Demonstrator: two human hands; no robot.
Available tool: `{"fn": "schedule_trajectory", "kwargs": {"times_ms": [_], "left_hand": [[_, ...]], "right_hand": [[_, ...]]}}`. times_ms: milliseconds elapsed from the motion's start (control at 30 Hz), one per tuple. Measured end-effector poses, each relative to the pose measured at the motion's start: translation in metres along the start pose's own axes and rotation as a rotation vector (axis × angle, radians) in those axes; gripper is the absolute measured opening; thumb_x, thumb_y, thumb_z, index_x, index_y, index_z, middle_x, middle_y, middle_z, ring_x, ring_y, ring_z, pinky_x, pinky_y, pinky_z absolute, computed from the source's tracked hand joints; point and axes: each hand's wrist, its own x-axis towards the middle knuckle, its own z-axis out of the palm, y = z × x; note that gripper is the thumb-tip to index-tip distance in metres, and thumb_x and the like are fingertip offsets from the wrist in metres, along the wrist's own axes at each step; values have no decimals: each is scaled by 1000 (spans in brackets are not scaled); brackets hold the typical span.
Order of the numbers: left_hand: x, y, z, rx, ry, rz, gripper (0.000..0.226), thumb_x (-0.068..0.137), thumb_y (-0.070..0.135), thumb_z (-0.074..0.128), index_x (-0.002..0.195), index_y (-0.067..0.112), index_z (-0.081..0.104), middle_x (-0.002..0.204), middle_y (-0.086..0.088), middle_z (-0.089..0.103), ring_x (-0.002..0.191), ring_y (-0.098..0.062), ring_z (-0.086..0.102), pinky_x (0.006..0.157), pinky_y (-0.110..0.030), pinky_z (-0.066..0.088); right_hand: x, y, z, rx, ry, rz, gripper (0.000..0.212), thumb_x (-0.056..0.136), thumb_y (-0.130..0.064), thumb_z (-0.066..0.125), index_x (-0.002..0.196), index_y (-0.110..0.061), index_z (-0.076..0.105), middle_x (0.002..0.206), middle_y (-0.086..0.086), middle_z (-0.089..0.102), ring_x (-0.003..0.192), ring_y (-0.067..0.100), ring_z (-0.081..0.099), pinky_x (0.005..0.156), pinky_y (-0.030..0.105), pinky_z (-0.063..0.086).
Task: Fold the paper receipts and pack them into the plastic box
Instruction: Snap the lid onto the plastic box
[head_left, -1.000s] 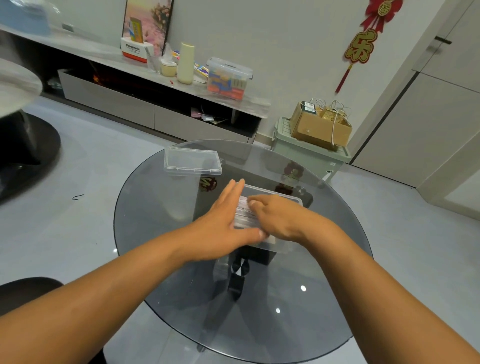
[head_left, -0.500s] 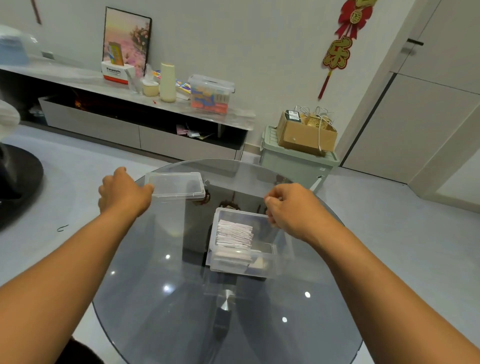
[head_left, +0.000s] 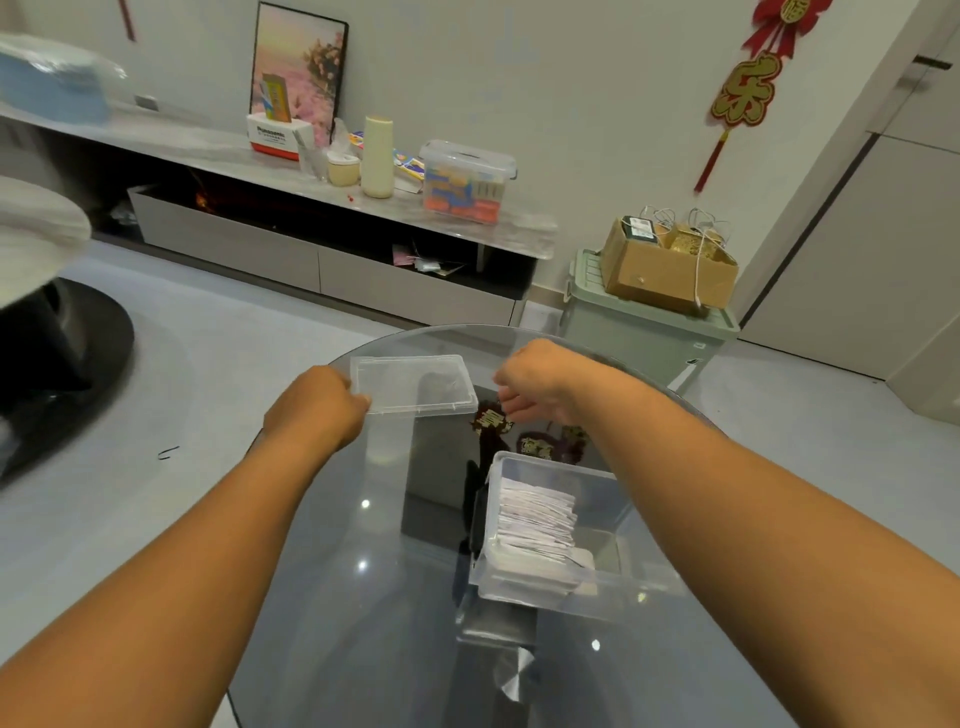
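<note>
On the round glass table (head_left: 332, 597), an open plastic box (head_left: 597, 582)

I've got the plastic box (head_left: 571, 540) sitting open on the glass, clear-walled and rectangular, nearer to me and a touch right of centre. Inside it I can see the folded receipts (head_left: 535, 514), white slips stacked in a fanned row along the box's left side, edges up and leaning, with a flat white piece at the near end. The box's lid (head_left: 413, 384), clear and shallow, sits farther back and left, apart from the box.
</note>
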Motion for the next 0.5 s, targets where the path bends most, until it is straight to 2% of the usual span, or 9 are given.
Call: {"fn": "schedule_trajectory", "kwargs": {"times_ms": [67, 133, 167, 233, 300, 333, 400, 500], "left_hand": [[1, 5, 1, -35, -30, 1, 18, 98, 32, 63, 103, 15, 67, 100, -8, 66, 87, -31, 62, 82, -41, 54], [3, 9, 2, -74, -50, -20, 22, 97, 32, 66, 105, 12, 68, 110, -14, 67, 97, -36, 64, 92, -45, 55], [4, 12, 0, -107, -59, -28, 18, 97, 30, 67, 102, 13, 68, 111, -16, 67, 99, -37, 64, 95, -47, 54], [2, 16, 2, -224, -88, -39, 10, 96, 23, 69, 99, 14, 68, 110, -17, 64, 99, -35, 61, 97, -47, 51], [0, 21, 5, -377, -131, -42, 17, 95, 19, 70, 110, 10, 70, 108, -16, 65, 99, -33, 61, 92, -42, 51], [0, 24, 5, -449, -149, -32, 13, 95, 18, 70, 106, 10, 69, 104, -15, 66, 95, -30, 61, 86, -39, 51], [-5, 32, 2, -588, -163, -10, 9, 96, 19, 68, 92, 11, 66, 93, -11, 69, 81, -21, 62, 73, -31, 52], [-12, 47, -10, -782, -152, 16, 16, 95, 25, 70, 102, 11, 67, 88, -9, 72, 68, -12, 63, 62, -24, 56]], "right_hand": [[12, -4, 7, -24, -66, 50, 39, 106, -14, 53, 139, 6, 49, 136, 29, 59, 121, 38, 65, 98, 44, 58], [24, -6, 9, 8, -82, 118, 43, 107, -23, 55, 141, 3, 47, 125, 23, 63, 104, 30, 70, 85, 38, 62], [27, -8, 8, 7, -75, 145, 42, 106, -27, 55, 136, 2, 50, 114, 19, 65, 93, 25, 70, 76, 33, 62], [32, -4, 3, 7, -54, 193, 29, 107, -30, 54, 115, -2, 58, 89, 10, 62, 73, 15, 60, 62, 24, 54], [33, 1, -6, 45, -16, 192, 25, 108, -27, 53, 94, -7, 58, 73, 5, 53, 61, 11, 48, 57, 21, 45], [32, 2, -11, 66, 10, 165, 24, 108, -25, 53, 92, -7, 59, 71, 4, 51, 60, 10, 46, 56, 20, 44], [25, 3, -23, 43, 66, 86, 21, 106, -24, 57, 96, -7, 63, 72, 4, 53, 64, 12, 48, 56, 21, 44], [-2, 5, -44, 21, 109, -32, 20, 103, -25, 61, 100, -6, 67, 76, 6, 58, 70, 15, 51, 59, 24, 46]]}}
